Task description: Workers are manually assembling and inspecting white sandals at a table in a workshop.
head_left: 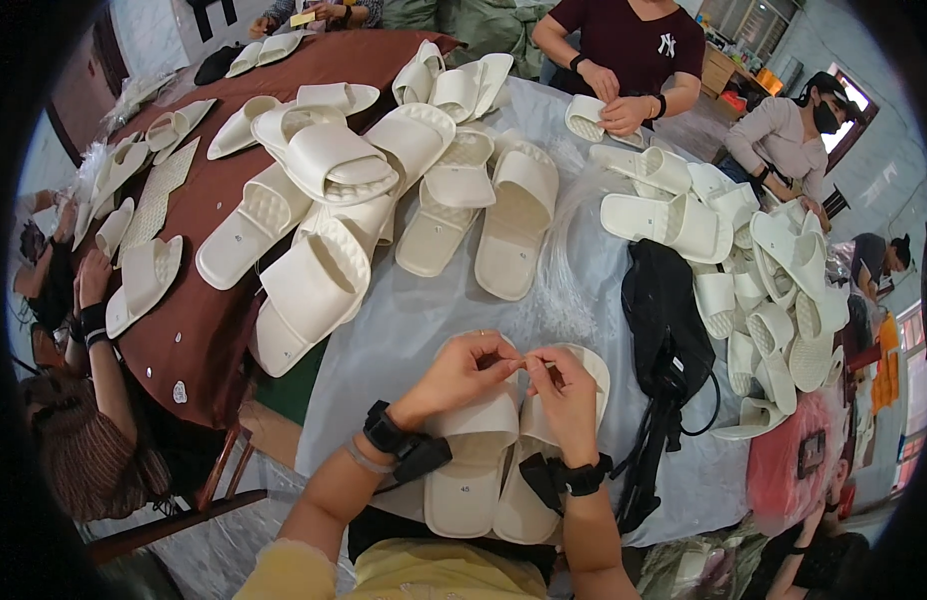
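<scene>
A pair of cream slide slippers lies side by side on the grey sheet in front of me, soles down and heels toward me; the left slipper [466,492] and the right slipper [521,505] nearly touch. Above their straps, my left hand [471,372] and my right hand [562,388] meet, thumbs and fingers pinched together at the tips. Whatever lies between the fingertips is too small to make out. Both wrists wear black bands with small dark boxes. Just beyond my hands stands another cream slipper [509,262], leaning against the heap.
Cream slippers are heaped ahead [334,165] and at the right [774,300]. A black bag [666,325] with trailing straps lies right of my hands, near a pink plastic-wrapped bundle [784,475]. A brown-covered table [184,340] adjoins left. Across, a co-worker handles a slipper [585,120]; others sit around.
</scene>
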Tool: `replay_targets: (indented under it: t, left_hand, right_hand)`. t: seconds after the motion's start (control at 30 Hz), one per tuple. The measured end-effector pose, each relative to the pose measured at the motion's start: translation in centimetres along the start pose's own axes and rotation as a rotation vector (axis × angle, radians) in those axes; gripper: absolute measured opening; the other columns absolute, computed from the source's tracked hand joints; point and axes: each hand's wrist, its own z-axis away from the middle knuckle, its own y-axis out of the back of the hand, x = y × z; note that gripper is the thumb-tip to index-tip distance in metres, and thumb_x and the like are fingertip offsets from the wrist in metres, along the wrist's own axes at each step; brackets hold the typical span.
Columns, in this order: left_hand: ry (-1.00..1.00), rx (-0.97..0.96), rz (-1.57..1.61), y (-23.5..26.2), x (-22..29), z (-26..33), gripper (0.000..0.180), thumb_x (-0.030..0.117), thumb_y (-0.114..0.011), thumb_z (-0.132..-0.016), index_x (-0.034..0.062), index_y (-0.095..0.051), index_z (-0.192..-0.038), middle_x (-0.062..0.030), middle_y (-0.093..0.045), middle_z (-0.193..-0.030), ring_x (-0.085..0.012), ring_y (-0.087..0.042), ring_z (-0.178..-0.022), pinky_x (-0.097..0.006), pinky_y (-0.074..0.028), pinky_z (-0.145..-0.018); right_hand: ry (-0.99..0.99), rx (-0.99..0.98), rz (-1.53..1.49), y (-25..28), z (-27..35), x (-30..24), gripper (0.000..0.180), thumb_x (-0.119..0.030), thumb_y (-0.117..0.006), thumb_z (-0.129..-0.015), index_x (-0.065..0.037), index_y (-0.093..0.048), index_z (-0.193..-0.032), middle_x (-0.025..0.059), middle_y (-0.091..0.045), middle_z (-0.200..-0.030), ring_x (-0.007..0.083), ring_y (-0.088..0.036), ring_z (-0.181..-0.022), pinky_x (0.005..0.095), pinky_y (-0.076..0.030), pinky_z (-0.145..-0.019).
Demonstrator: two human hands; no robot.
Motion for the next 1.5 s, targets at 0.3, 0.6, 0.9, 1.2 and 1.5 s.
replay_targets:
  t: [0.3,0.6,0.9,1.2,1.5]
  left_hand:
    - [0.085,0.039,0.025,-0.3,-0.3,-0.2,0.013,0.014,-0.061,-0.083,0.0011,-0.060,-0.086,0.0055,-0.053,-0.072,-0.0020,-0.044,-0.064,-0.019,-0.039,-0.056]
    - [0.121,0.065,0.106,0.1,0.9,0.2,0.012,0.013,-0.060,-0.084,0.0018,-0.060,-0.089,0.0048,-0.055,-0.077,-0.0010,-0.046,-0.068,-0.017,-0.039,-0.060]
    - [0.135,0.053,0.154,0.5,1.2,0.2,0.010,0.010,-0.059,-0.083,0.0010,-0.060,-0.088,0.0042,-0.057,-0.079,-0.0011,-0.047,-0.071,-0.018,-0.039,-0.061]
    - [0.094,0.023,0.119,0.2,0.0,-0.1,0.010,0.011,-0.060,-0.083,0.0013,-0.059,-0.085,0.0058,-0.053,-0.074,-0.0010,-0.043,-0.065,-0.018,-0.037,-0.057]
    - [0.136,0.002,0.134,0.3,1.0,0.1,0.010,0.011,-0.061,-0.083,0.0022,-0.059,-0.086,0.0060,-0.054,-0.074,-0.0003,-0.044,-0.066,-0.017,-0.036,-0.057]
  right_hand:
    - [0.083,0.010,0.039,-0.5,0.1,0.5,0.011,-0.010,-0.051,-0.089,0.000,-0.051,-0.094,0.0017,-0.053,-0.079,0.0064,-0.049,-0.059,0.0195,-0.041,-0.056]
    - [-0.027,0.010,-0.107,-0.3,-0.1,0.1,0.011,-0.011,-0.051,-0.088,0.000,-0.053,-0.090,0.0021,-0.054,-0.075,0.0065,-0.049,-0.057,0.0207,-0.042,-0.053]
    - [0.025,-0.040,-0.035,-0.2,-0.2,0.7,0.011,-0.011,-0.054,-0.087,-0.001,-0.055,-0.091,0.0020,-0.055,-0.077,0.0069,-0.050,-0.060,0.0205,-0.041,-0.054]
    - [0.063,0.006,0.069,-0.5,0.0,0.3,0.011,-0.011,-0.055,-0.087,-0.001,-0.056,-0.091,0.0029,-0.055,-0.075,0.0072,-0.046,-0.059,0.0207,-0.039,-0.054]
    - [0.026,0.003,-0.009,-0.5,-0.1,0.4,0.014,-0.014,-0.055,-0.088,-0.001,-0.056,-0.092,-0.0014,-0.055,-0.073,0.0043,-0.045,-0.060,0.0190,-0.038,-0.055]
